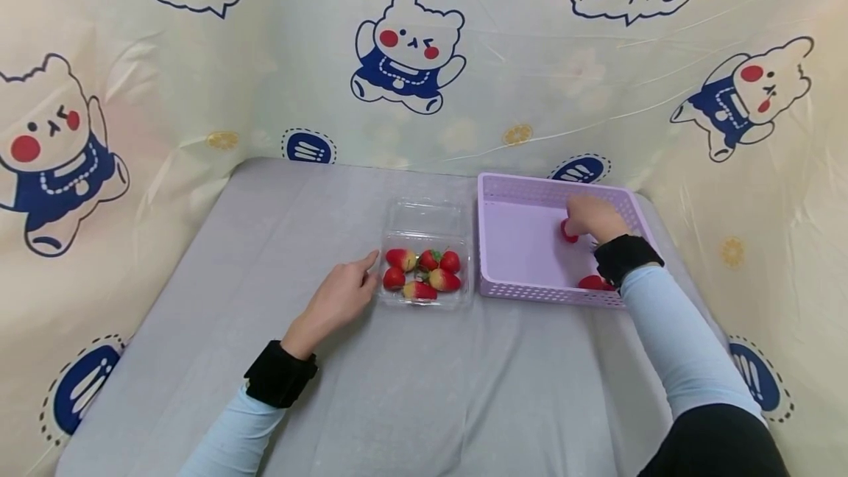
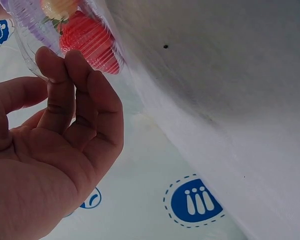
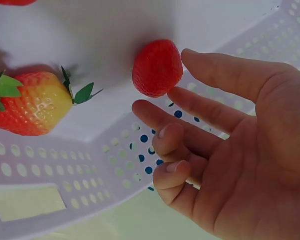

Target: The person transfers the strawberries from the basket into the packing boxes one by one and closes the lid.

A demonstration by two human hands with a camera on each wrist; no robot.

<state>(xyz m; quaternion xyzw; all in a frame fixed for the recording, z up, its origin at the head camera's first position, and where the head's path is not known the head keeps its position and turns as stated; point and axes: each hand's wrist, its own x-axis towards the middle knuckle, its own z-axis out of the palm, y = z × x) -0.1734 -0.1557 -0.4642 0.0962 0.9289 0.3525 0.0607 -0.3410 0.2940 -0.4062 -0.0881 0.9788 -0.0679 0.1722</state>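
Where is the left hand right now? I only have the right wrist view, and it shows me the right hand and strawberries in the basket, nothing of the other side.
Observer: The left hand is at the left edge of a clear box, its index finger stretched toward it; I can't tell for sure whether it touches.

Operator: Is that box open or covered? None of it shows on my screen.

Observer: Open. Its clear lid is folded back on the side away from the person.

Operator: Good. Anything inside it?

Observer: Yes, several strawberries, some of them red with a paler, yellowish part.
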